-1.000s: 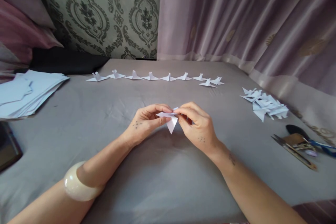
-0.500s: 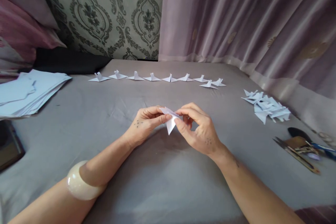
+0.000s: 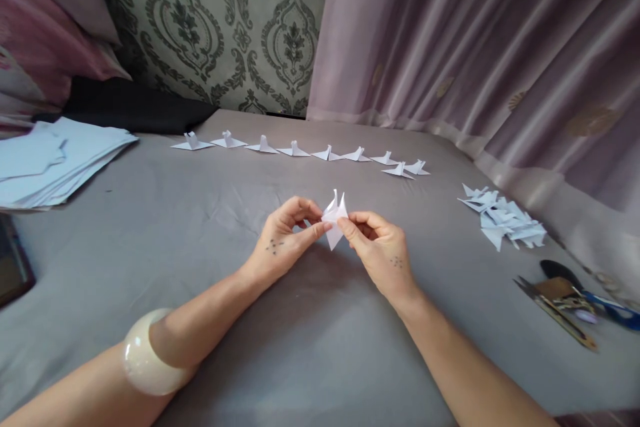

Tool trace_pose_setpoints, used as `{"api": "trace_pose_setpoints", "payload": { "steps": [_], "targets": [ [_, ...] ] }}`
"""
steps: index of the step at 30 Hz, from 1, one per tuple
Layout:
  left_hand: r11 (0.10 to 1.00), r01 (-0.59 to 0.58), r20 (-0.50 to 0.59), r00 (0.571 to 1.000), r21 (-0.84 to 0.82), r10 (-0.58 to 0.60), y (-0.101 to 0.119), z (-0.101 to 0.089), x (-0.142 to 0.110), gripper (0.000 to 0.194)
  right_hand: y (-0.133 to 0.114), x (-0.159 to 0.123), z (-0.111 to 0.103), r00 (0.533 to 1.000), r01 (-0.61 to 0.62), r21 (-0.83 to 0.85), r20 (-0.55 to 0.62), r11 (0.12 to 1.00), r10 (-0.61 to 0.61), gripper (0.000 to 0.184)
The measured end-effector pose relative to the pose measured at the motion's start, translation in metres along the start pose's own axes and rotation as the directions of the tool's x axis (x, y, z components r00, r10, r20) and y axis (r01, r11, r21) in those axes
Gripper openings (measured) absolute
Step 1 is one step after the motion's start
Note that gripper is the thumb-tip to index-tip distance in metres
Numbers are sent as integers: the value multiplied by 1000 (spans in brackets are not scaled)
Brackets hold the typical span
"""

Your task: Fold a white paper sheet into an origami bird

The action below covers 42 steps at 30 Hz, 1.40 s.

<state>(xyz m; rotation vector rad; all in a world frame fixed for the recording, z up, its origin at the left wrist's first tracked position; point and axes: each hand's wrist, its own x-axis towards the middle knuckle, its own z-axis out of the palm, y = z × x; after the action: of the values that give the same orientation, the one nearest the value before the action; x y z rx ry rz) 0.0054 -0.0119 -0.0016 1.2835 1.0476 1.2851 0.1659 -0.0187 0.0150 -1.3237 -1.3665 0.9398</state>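
The left hand (image 3: 275, 243) and right hand (image 3: 390, 257) each have their grip closed on one paper piece (image 3: 333, 217), seemingly well folded, two points upright. Beyond lie heaped folded shapes (image 3: 507, 217) and unfolded sheets (image 3: 75, 160); farthest, nine winged shapes (image 3: 294, 149) look finished.

Cream glossy bangle (image 3: 150, 355), bare forearms, dark dotted marks, apparently tattoos, on both hands.

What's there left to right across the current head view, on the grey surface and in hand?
Paper stack → pale bangle on the left wrist → left hand → folded white paper held by both hands → right hand → heap of folded papers → blue-handled scissors
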Motion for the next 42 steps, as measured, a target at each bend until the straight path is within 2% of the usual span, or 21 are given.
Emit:
{"api": "trace_pose_setpoints", "payload": {
  "steps": [5, 10, 14, 17, 21, 27, 30, 34, 39, 42],
  "targets": [
    [999, 38, -11, 999, 34, -38, -2, -2, 1, 26, 1, 0, 2, 1000, 15, -7, -10, 1000, -15, 24],
    [999, -11, -64, 998, 48, 14, -2, -2, 1, 23, 4, -1, 0, 1000, 21, -24, -8, 1000, -21, 24],
    [996, 77, -41, 996, 41, -76, 1, -1, 0, 24, 6, -1, 0, 1000, 29, -20, -7, 999, -29, 23],
    [990, 138, -20, 990, 32, -137, 2, 0, -1, 26, 6, -2, 1, 998, 61, -32, -10, 998, -61, 21],
    [991, 116, -56, 992, 61, -112, 3, 1, -1, 23, 7, -4, 4, 989, 128, -34, -65, 991, -130, 19],
    [991, 128, -43, 991, -27, -130, 5, 1, -1, 22, 7, -8, 5, 979, 197, -70, -42, 978, -200, 13],
    [985, 140, 1, 990, -97, -141, 5, 0, 0, 21, 6, -8, 4, 985, 170, -26, -32, 985, -171, 17],
    [981, 138, 56, 990, -138, -131, 5, -1, 0, 19, 3, -7, 0, 995, 86, -19, 57, 996, -84, 19],
    [977, 142, 74, 988, -159, -132, 6, -1, 1, 20, 3, -3, -4, 985, -23, 20, 171, 1000, 19, 26],
    [976, 112, 77, 992, -189, -99, 5, 0, 1, 21, 7, 0, -5, 978, -91, 73, 197, 993, 75, 28]
  ]
}}
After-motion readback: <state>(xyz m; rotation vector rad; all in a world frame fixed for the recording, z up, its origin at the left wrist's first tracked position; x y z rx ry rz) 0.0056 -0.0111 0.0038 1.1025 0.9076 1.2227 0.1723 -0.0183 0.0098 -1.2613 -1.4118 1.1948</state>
